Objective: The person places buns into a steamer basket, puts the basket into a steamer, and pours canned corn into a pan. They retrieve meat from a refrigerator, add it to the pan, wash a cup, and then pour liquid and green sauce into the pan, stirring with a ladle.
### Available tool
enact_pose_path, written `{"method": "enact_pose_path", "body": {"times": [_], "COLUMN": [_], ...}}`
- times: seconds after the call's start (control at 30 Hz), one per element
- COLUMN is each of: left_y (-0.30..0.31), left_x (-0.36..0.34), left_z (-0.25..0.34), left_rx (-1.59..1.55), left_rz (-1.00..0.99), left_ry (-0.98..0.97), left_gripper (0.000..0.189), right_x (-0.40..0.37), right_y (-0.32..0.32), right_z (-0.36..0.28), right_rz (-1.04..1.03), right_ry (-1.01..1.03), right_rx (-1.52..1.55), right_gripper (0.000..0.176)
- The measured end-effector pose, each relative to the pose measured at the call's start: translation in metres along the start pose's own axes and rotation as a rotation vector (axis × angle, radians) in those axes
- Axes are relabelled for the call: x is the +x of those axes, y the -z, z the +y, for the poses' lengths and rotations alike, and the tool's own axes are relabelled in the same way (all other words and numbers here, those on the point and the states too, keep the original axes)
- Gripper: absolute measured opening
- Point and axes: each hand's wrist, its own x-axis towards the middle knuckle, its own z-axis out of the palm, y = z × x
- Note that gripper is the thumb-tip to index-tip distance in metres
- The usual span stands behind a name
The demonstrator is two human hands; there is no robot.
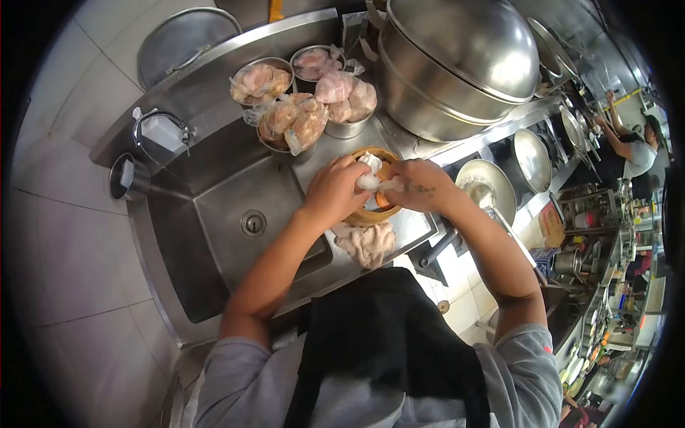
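Observation:
A round bamboo steamer basket (367, 217) sits on the steel counter beside the sink, with both my hands over it. In my left hand (334, 188), fingers closed around it, is a white bun (368, 181). The fingertips of my right hand (422, 187) are pinched at the bun's right side, on a small pale piece that I cannot make out. Another white bun (370, 161) shows at the far side of the basket, and something orange (383, 200) lies under my right fingers. A crumpled beige cloth (369, 244) lies against the basket's near side.
Left of the basket is a deep steel sink (214, 235) with a faucet (160, 114). Bagged pinkish meat (292, 121) fills several metal bowls behind. A large lidded steamer pot (449, 78) stands at the back; woks (486, 187) sit to the right. Another person (638, 153) is farther right.

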Motion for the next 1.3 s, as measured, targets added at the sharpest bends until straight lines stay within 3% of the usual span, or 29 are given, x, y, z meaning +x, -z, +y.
{"method": "enact_pose_path", "body": {"times": [0.07, 0.1, 0.17, 0.3, 0.37, 0.4, 0.43, 0.5, 0.53, 0.57, 0.6, 0.63, 0.7, 0.73, 0.87, 1.13, 1.27, 1.3], "left_y": [-0.004, 0.018, 0.018, 0.016, 0.021, 0.029, 0.031, 0.033, 0.033, 0.034, 0.04, 0.045, 0.05, 0.051, 0.039, 0.032, 0.033, 0.033], "left_x": [0.009, 0.003, 0.009, 0.015, 0.024, 0.032, 0.037, 0.046, 0.049, 0.049, 0.05, 0.051, 0.044, 0.039, 0.009, -0.004, -0.001, 0.001], "left_z": [0.005, -0.009, -0.005, -0.009, -0.018, -0.018, -0.023, -0.032, -0.034, -0.035, -0.029, -0.023, -0.017, -0.015, -0.024, -0.03, -0.029, -0.027], "left_rx": [-0.01, 0.044, 0.047, -0.014, -0.209, -0.064, -0.065, 0.048, 0.072, 0.074, 0.003, -0.065, -0.116, -0.173, -0.237, -0.228, -0.226, -0.228], "left_rz": [0.025, 0.003, -0.13, -0.191, -0.287, -0.262, -0.264, -0.233, -0.208, -0.206, -0.153, -0.106, -0.076, -0.035, -0.157, -0.198, -0.18, -0.181], "left_ry": [-0.056, -0.066, -0.041, -0.003, 0.272, 0.132, 0.132, -0.161, -0.197, -0.195, -0.033, 0.126, 0.173, 0.229, 0.205, 0.192, 0.174, 0.175], "left_gripper": [0.033, 0.033, 0.028, 0.026, 0.026, 0.026, 0.026, 0.026, 0.025, 0.025, 0.023, 0.021, 0.019, 0.017, 0.023, 0.038, 0.044, 0.044], "right_x": [-0.005, 0.008, 0.008, 0.024, 0.029, 0.024, 0.018, 0.008, 0.007, 0.007, 0.007, 0.012, 0.033, 0.042, 0.062, 0.078, 0.068, 0.066], "right_y": [0.005, -0.01, -0.013, -0.031, -0.043, -0.041, -0.039, -0.027, -0.022, -0.018, -0.016, -0.016, -0.013, -0.014, -0.015, -0.006, 0.01, 0.009], "right_z": [0.003, -0.013, -0.008, -0.003, -0.002, -0.007, -0.011, -0.019, -0.022, -0.024, -0.026, -0.027, -0.028, -0.027, -0.026, -0.031, -0.021, -0.008], "right_rz": [0.021, 0.053, 0.228, 0.291, 0.307, 0.316, 0.315, 0.383, 0.381, 0.409, 0.44, 0.446, 0.225, 0.147, 0.045, -0.174, -0.17, 0.028], "right_ry": [-0.073, -0.052, -0.196, -0.257, -0.299, -0.277, -0.279, -0.326, -0.321, -0.151, 0.016, 0.011, 0.351, 0.385, 0.46, 0.523, 0.455, 0.478], "right_rx": [-0.037, 0.008, 0.116, 0.172, 0.118, 0.114, 0.115, 0.065, 0.06, -0.015, -0.088, -0.082, -0.342, -0.423, -0.498, -0.564, -0.43, -0.162], "right_gripper": [0.04, 0.04, 0.04, 0.042, 0.044, 0.042, 0.042, 0.031, 0.031, 0.025, 0.024, 0.024, 0.021, 0.02, 0.021, 0.031, 0.037, 0.035]}}
